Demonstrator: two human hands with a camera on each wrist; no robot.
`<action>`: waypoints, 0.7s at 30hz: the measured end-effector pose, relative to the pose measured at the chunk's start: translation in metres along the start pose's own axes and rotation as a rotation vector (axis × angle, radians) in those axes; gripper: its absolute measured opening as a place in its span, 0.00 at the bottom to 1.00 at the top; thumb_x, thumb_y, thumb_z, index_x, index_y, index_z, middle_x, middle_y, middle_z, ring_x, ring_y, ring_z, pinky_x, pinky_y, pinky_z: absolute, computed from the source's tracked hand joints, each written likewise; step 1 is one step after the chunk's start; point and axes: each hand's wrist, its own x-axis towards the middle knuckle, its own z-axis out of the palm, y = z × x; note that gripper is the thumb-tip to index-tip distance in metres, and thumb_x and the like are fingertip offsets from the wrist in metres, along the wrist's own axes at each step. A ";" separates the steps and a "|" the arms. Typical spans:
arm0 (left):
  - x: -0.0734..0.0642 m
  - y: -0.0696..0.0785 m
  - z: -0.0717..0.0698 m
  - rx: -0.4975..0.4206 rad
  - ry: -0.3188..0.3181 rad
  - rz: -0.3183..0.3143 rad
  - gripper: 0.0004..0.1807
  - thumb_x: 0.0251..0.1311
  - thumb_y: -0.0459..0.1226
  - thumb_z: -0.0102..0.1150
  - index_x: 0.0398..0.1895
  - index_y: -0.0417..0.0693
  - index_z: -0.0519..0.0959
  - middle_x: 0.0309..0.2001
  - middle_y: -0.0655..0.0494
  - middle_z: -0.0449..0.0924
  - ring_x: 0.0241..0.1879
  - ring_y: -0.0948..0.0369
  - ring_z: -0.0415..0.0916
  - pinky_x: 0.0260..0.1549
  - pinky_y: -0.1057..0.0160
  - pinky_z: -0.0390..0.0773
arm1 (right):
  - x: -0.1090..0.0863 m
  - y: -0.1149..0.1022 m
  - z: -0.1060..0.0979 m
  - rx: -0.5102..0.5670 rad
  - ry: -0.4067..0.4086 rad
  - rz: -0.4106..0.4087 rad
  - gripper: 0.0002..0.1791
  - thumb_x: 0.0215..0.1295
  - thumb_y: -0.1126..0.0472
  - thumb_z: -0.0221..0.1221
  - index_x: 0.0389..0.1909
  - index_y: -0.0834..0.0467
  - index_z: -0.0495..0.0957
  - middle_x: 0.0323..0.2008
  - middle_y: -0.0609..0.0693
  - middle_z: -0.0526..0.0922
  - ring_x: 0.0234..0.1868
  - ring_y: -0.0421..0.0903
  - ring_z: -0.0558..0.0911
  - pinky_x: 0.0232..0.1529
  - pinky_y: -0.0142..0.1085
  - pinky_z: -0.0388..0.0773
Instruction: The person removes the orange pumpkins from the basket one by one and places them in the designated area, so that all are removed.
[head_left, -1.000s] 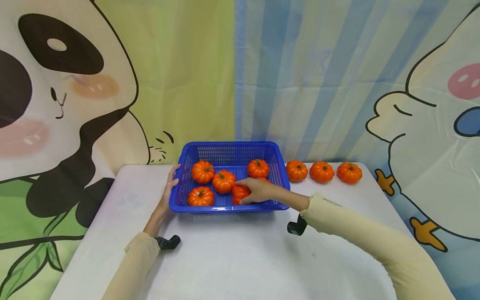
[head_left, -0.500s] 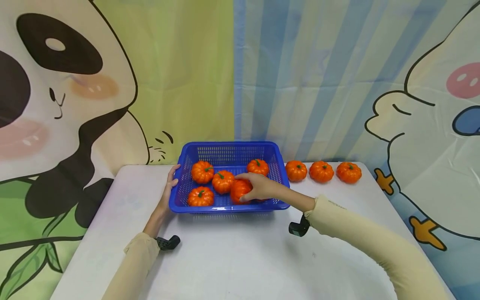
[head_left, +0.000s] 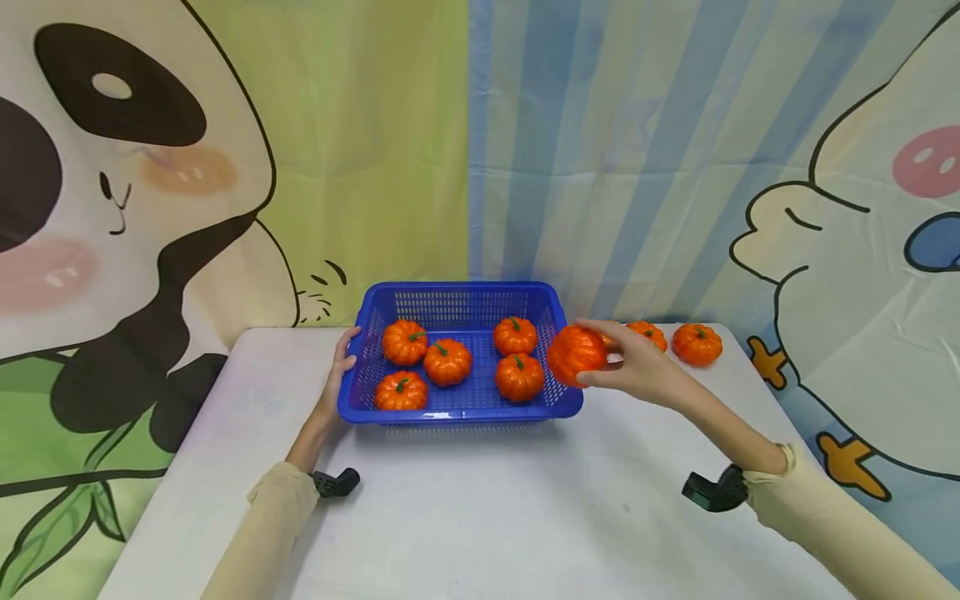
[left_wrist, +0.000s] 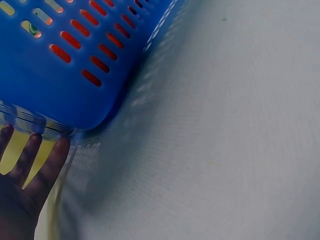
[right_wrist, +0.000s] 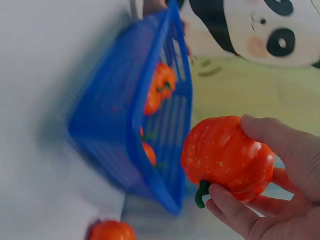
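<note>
My right hand [head_left: 639, 365] holds a small orange pumpkin [head_left: 576, 356] above the right rim of a blue plastic basket [head_left: 461, 415]. In the right wrist view, thumb and fingers curl round this pumpkin [right_wrist: 225, 155], its green stem pointing down by a fingertip. My left hand [head_left: 335, 375] rests at the basket's left side. In the left wrist view its straight fingers [left_wrist: 47, 170] touch the blue wall [left_wrist: 55, 95]. Inside the basket lie several more pumpkins, among them one [head_left: 519, 377] at the near right and another [head_left: 402, 392] at the near left.
To the right of the basket, a row of pumpkins stands along the table's back edge, ending with one [head_left: 697, 345] at the far right. My right hand partly hides the others. A curtain [head_left: 420, 150] with cartoon animals hangs behind the white table [head_left: 465, 508].
My right hand has lifted the pumpkin out of the basket's near right part and carried it right, past the rim. Another pumpkin there is now uncovered. My left hand stays in place.
</note>
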 end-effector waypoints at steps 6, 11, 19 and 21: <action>0.001 -0.002 -0.001 0.026 -0.002 0.016 0.30 0.70 0.40 0.23 0.76 0.61 0.41 0.78 0.50 0.31 0.75 0.45 0.40 0.71 0.45 0.46 | -0.020 0.028 -0.031 -0.090 0.129 0.049 0.42 0.59 0.57 0.67 0.71 0.62 0.59 0.62 0.68 0.67 0.56 0.70 0.74 0.45 0.53 0.81; 0.002 -0.004 -0.002 0.004 0.001 0.022 0.30 0.70 0.39 0.23 0.76 0.63 0.43 0.78 0.50 0.30 0.75 0.45 0.38 0.71 0.40 0.42 | -0.024 0.052 -0.032 -0.115 0.164 0.103 0.42 0.56 0.57 0.68 0.69 0.65 0.60 0.61 0.68 0.66 0.54 0.69 0.74 0.44 0.53 0.81; 0.000 -0.002 0.000 -0.001 0.001 -0.008 0.30 0.69 0.39 0.23 0.75 0.67 0.45 0.78 0.50 0.30 0.76 0.46 0.38 0.72 0.44 0.44 | -0.023 0.062 -0.024 -0.067 0.196 0.172 0.45 0.54 0.58 0.69 0.64 0.68 0.52 0.63 0.70 0.64 0.56 0.71 0.72 0.46 0.57 0.79; 0.000 -0.001 0.000 0.000 0.002 -0.011 0.30 0.69 0.39 0.23 0.75 0.67 0.45 0.78 0.51 0.30 0.76 0.47 0.38 0.72 0.43 0.44 | -0.023 0.061 -0.023 -0.068 0.203 0.179 0.46 0.54 0.57 0.70 0.63 0.69 0.51 0.62 0.71 0.64 0.56 0.71 0.72 0.47 0.58 0.79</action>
